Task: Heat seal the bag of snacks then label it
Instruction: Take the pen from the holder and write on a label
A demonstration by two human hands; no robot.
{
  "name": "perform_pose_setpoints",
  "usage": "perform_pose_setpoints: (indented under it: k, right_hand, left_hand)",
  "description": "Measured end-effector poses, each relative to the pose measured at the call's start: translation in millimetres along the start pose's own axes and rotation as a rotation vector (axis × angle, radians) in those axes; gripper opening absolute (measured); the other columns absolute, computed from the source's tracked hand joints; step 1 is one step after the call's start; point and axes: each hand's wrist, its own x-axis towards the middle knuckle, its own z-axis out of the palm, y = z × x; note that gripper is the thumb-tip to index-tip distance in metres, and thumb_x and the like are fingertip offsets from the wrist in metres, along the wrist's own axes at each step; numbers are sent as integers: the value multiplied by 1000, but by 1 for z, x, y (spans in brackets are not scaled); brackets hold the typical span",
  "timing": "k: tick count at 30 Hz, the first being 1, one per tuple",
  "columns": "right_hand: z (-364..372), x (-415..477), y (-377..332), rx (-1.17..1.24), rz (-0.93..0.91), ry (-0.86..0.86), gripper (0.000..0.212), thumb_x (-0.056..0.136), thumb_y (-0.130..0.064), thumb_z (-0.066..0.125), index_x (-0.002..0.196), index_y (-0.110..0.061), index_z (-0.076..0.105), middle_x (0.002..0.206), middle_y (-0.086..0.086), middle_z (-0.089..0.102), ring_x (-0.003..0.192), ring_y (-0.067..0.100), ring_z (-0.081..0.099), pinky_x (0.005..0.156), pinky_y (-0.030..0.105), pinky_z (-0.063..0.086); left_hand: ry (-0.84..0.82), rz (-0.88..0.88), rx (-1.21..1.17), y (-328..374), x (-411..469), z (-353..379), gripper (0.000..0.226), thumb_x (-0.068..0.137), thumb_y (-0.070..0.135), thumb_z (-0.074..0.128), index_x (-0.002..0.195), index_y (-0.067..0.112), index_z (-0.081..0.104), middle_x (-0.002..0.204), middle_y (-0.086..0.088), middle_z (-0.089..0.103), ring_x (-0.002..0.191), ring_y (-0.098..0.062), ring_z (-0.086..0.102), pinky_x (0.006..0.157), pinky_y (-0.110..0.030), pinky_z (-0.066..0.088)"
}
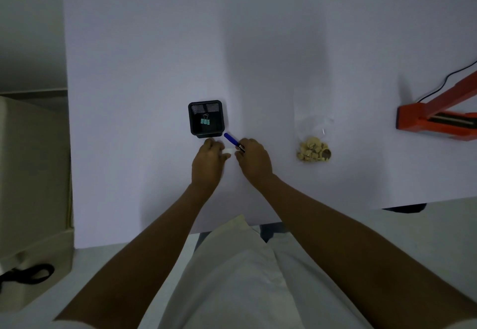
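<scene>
The pale surface [154, 57] fills most of the frame, and the orange heat sealer [436, 117] sits at the right edge with its arm raised and a black cord trailing off the upper right. The clear bag of snacks [313, 137] lies flat at centre right, well apart from the sealer, its pale pieces heaped at the lower end and the upper end nearly invisible against the surface; whether it is sealed cannot be told. A black mesh tray [205, 119] stands at centre, holding a teal binder clip [205, 120]. Just below it the left hand [207, 162] pins a small white label [228, 150] with its fingertips, while the right hand [254, 159] is clenched around a blue pen [232, 140] whose capped end points up-left toward the tray. The likely step is writing the label. The risk is that so small a slip slides or curls under the pen and the writing smears, or that the pen end knocks the tray standing just beside it. Both hands crowd the label, hiding most of it. The bag, being slick and loosely filled, may shift or spill pieces if left unsealed.
</scene>
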Motion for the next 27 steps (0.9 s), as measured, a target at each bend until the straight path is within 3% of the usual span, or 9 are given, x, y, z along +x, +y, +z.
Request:
perform_pose_setpoints:
  k: [9,14,18,27]
  right_hand:
    - [-1,1,-1,58,-16,-35,21,89,-1,60,110,-5,61,100,15,62,86,25,60,75,34,51]
    - [-2,3,-1,68,-41,-40,27,89,4,58,113,-5,62,102,16,62,87,25,60,75,31,51]
    - [-2,2,-2,73,-31,-36,26,90,2,58,115,-4,62,105,16,62,89,25,61,76,31,50]
    - [-2,0,-1,61,-35,-33,24,90,1,59,113,-4,63,102,16,61,87,25,60,72,27,47]
  left_hand:
    - [-48,-30,-2,1,6,-1,18,80,14,75,89,4,63,95,-15,65,89,-26,59,74,-25,43]
    - [3,-47,17,0,5,-3,30,76,22,80,96,6,65,94,-13,66,85,-26,60,72,-34,51]
    - [21,-38,51,-4,1,-2,26,75,24,80,88,4,70,88,-14,68,80,-28,61,68,-33,50]
    - [30,-54,17,-1,0,-3,33,77,24,79,104,7,70,98,-12,69,88,-26,62,75,-36,54]
